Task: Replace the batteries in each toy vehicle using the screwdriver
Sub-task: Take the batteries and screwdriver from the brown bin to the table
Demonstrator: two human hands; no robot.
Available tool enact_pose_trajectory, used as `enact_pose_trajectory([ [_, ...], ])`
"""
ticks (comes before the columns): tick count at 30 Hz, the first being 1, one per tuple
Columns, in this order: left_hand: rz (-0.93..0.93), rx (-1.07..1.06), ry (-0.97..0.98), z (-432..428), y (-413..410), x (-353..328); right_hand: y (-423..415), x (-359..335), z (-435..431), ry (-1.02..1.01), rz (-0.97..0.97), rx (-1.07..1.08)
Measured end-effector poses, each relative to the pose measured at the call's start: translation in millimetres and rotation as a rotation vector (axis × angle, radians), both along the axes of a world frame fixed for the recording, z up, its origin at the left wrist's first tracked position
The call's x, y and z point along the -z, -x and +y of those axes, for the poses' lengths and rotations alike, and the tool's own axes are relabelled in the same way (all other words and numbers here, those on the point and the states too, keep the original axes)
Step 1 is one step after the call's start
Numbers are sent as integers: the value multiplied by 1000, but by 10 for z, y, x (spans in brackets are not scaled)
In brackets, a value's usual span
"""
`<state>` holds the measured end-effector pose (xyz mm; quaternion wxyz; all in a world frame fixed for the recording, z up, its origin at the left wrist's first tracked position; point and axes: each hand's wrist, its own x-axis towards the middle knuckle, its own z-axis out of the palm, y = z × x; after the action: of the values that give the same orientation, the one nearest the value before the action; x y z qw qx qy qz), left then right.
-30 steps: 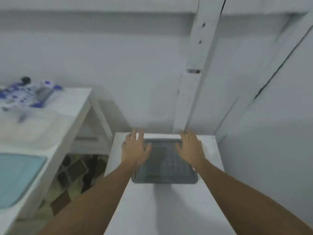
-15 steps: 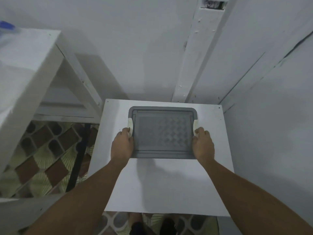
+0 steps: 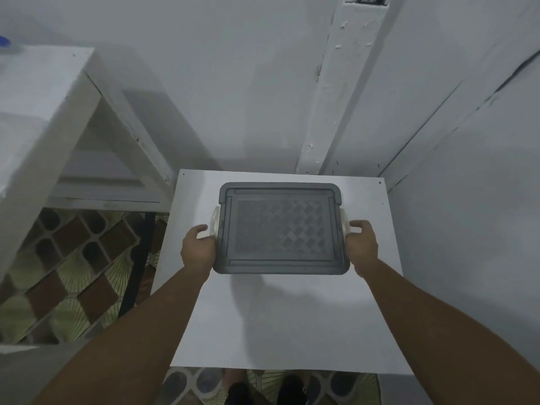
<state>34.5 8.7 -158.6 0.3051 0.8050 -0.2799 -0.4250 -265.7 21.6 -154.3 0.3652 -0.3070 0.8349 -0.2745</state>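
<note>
Centre of the frame: a grey rectangular plastic storage box (image 3: 282,229) with a diamond-textured lid sits over the square white tabletop (image 3: 277,323), lid on and level.
Left hand (image 3: 198,249): it's on the box's left edge, fingers curled round the white side latch (image 3: 215,222) in a firm hold.
Right hand (image 3: 361,247): the mirror image on the right edge, fingers hooked round the matching white latch (image 3: 344,222).
Box contact: a shadow spreads below its near edge. Whether it rests on the tabletop or is just clear of it, I cannot tell.
Task's things: no toy vehicle, screwdriver or battery is on show anywhere. They may well be inside the closed box, but the lid gives nothing away.
Upper left of the frame: a white wooden bench (image 3: 58,112) carries a scrap of blue (image 3: 4,42) at the very edge, too cropped to name.
Lower left: brown-and-green patterned floor tiles (image 3: 73,258).
Done so far: by my reading, nothing of the battery job itself, as no cover is off and no tool is out.
Left to do: practically all of it. That means unlatching the box, getting the kit out, then unscrewing, swapping and closing up each vehicle.
</note>
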Motion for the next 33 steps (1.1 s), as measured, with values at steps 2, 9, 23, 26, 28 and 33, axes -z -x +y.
enact_pose_trajectory([
  [2,-178,88,93,29,55,-26,-24,-32,-2,92,129,-61],
  [9,-346,294,63,-32,197,-151,-88,-103,-149,-36,31,-94],
  [23,2,135,308,1010,76,-485,33,-449,912,136,-461,89],
  [26,41,109,165,1541,33,-248,8,-184,1419,29,-413,98],
  [28,22,108,60,1818,5,-67,-19,10,1675,-57,-379,82],
  [33,-34,183,-129,2040,-32,266,-98,318,1859,-146,-325,61],
])
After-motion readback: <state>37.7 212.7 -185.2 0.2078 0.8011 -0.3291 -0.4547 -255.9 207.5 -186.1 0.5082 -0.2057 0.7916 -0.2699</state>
